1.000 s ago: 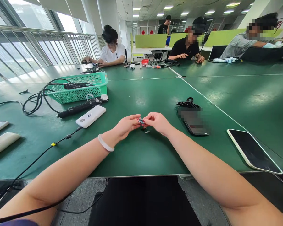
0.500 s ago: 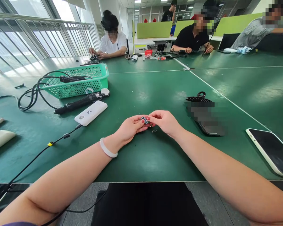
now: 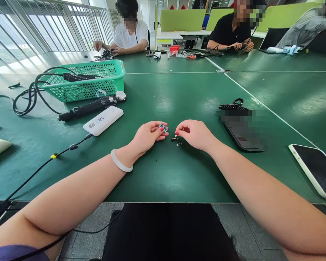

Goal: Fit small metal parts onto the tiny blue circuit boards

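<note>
A small blue circuit board (image 3: 163, 127) is pinched between the thumb and fingers of my left hand (image 3: 150, 136), just above the green table (image 3: 141, 177). My right hand (image 3: 194, 133) is a short way to the right, thumb and index finger pressed together. Below its fingertips is a tiny dark part with a white bit (image 3: 174, 138); whether the fingers grip it I cannot tell. Close by on the table lies a small pale rectangular piece (image 3: 179, 144). A gap separates my two hands.
Left are a green basket (image 3: 95, 85) with cables, a black cylindrical tool (image 3: 87, 109) and a white power bank (image 3: 103, 120) with a black cable. Right lie a black flat case (image 3: 241, 134) and a phone (image 3: 315, 168). People (image 3: 130, 34) sit across the table.
My hands have drawn apart: the left keeps the circuit board, the right has come away from it. The tiny dark part now shows beneath my right fingertips. The view has tilted down slightly.
</note>
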### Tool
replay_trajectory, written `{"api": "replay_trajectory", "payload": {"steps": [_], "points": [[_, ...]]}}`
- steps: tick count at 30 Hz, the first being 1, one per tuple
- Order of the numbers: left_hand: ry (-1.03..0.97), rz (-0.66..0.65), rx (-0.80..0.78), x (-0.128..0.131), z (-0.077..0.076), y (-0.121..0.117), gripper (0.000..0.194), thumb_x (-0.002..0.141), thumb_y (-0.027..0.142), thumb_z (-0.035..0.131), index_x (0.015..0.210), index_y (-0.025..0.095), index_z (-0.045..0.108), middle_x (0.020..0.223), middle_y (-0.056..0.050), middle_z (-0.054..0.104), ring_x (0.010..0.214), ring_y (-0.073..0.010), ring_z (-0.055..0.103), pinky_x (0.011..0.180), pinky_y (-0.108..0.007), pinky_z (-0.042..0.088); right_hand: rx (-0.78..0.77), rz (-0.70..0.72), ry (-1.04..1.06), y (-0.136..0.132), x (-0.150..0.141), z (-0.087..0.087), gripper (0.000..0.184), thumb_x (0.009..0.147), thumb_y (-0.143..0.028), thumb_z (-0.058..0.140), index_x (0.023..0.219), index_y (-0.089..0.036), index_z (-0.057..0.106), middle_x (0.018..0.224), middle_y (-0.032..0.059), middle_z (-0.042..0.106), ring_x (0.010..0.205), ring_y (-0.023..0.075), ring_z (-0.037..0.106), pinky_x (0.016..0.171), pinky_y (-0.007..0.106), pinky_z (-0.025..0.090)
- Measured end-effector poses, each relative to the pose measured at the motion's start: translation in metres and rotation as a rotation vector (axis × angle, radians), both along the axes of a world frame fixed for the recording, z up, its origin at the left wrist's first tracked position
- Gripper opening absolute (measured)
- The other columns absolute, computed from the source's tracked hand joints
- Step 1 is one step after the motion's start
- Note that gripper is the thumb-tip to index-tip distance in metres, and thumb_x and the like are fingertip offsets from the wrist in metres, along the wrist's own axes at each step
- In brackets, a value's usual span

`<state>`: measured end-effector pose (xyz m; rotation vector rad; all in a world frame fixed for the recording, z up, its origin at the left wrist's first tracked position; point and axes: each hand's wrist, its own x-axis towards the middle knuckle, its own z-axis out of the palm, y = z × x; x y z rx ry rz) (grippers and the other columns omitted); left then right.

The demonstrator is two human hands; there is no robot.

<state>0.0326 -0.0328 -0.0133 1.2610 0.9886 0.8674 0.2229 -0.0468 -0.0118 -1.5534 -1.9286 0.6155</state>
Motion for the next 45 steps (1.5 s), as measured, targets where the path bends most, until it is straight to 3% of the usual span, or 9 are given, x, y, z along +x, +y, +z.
{"api": "replay_trajectory", "payload": {"steps": [4,10,14,20,27,33,37,41,45], "points": [[0.033,0.033,0.012,-0.001,0.001,0.002,0.016,0.087,0.018,0.052,0.098,0.012,0.061,0.094,-0.007,0.067,0.076,-0.0099,0.065,0.078,-0.027,0.054,0.049,-0.014,-0.221,0.003,0.009,-0.002,0.014,0.077,-0.022,0.057,0.068,-0.021,0.067,0.075,0.0028,0.063,0.068,0.0157,0.053,0.059,0.030,0.037],[0.077,0.028,-0.001,-0.001,0.004,0.001,0.022,0.089,0.018,0.050,0.108,0.013,0.060,0.083,-0.005,0.065,0.063,-0.0079,0.061,0.068,-0.025,0.053,0.103,0.140,-0.196,0.002,0.005,-0.005,0.011,0.077,-0.025,0.061,0.079,-0.024,0.072,0.082,0.0017,0.066,0.073,0.0159,0.054,0.066,0.031,0.040],[0.084,0.007,0.007,-0.002,0.005,-0.001,0.020,0.088,0.017,0.051,0.106,0.013,0.058,0.082,-0.005,0.066,0.063,-0.0083,0.061,0.069,-0.027,0.053,0.076,0.191,-0.211,-0.001,-0.003,-0.004,0.011,0.075,-0.020,0.061,0.068,-0.023,0.069,0.072,0.0010,0.063,0.072,0.0158,0.054,0.064,0.030,0.039],[0.052,-0.051,-0.027,-0.001,0.005,-0.002,0.023,0.081,0.008,0.057,0.103,0.012,0.060,0.083,-0.005,0.067,0.067,-0.0090,0.063,0.075,-0.029,0.053,-0.096,0.088,0.170,-0.001,-0.004,-0.003,0.012,0.078,-0.028,0.059,0.078,-0.022,0.068,0.072,0.0007,0.068,0.065,0.0138,0.058,0.065,0.030,0.044],[-0.027,-0.131,-0.002,0.001,0.004,-0.003,0.035,0.074,0.003,0.060,0.108,0.011,0.062,0.086,-0.006,0.068,0.074,-0.0104,0.064,0.083,-0.032,0.052,-0.156,0.029,0.661,-0.002,-0.011,-0.003,0.034,0.067,-0.046,0.071,0.083,-0.016,0.072,0.073,0.0053,0.068,0.058,0.0119,0.054,0.055,0.028,0.043],[-0.101,-0.099,0.027,0.001,0.004,-0.005,0.046,0.072,0.005,0.063,0.117,0.013,0.061,0.086,-0.005,0.070,0.079,-0.0118,0.065,0.089,-0.036,0.050,-0.199,-0.149,0.738,-0.004,-0.024,-0.003,0.031,0.064,-0.043,0.074,0.082,-0.018,0.074,0.066,0.0020,0.066,0.056,0.0097,0.049,0.053,0.027,0.042],[-0.112,-0.089,0.027,0.002,0.005,-0.006,0.048,0.071,0.004,0.063,0.117,0.014,0.061,0.085,-0.003,0.071,0.078,-0.0114,0.065,0.090,-0.035,0.049,-0.211,-0.161,0.769,-0.005,-0.029,-0.005,0.030,0.065,-0.043,0.073,0.081,-0.018,0.073,0.069,0.0025,0.068,0.058,0.0110,0.054,0.052,0.026,0.043],[-0.118,-0.083,0.037,0.002,0.006,-0.006,0.047,0.071,0.008,0.066,0.117,0.014,0.062,0.084,-0.003,0.070,0.077,-0.0107,0.064,0.088,-0.033,0.050,-0.144,-0.168,0.693,-0.004,-0.030,-0.008,0.031,0.068,-0.046,0.070,0.082,-0.018,0.072,0.070,0.0025,0.068,0.054,0.0108,0.053,0.047,0.025,0.042],[-0.088,-0.059,0.084,0.001,0.004,-0.005,0.040,0.072,0.016,0.069,0.111,0.013,0.065,0.076,-0.001,0.067,0.074,-0.0109,0.064,0.082,-0.032,0.052,-0.050,-0.127,0.629,-0.004,-0.031,-0.009,0.030,0.069,-0.046,0.070,0.081,-0.018,0.071,0.073,0.0044,0.068,0.063,0.0149,0.059,0.053,0.028,0.048]]}}
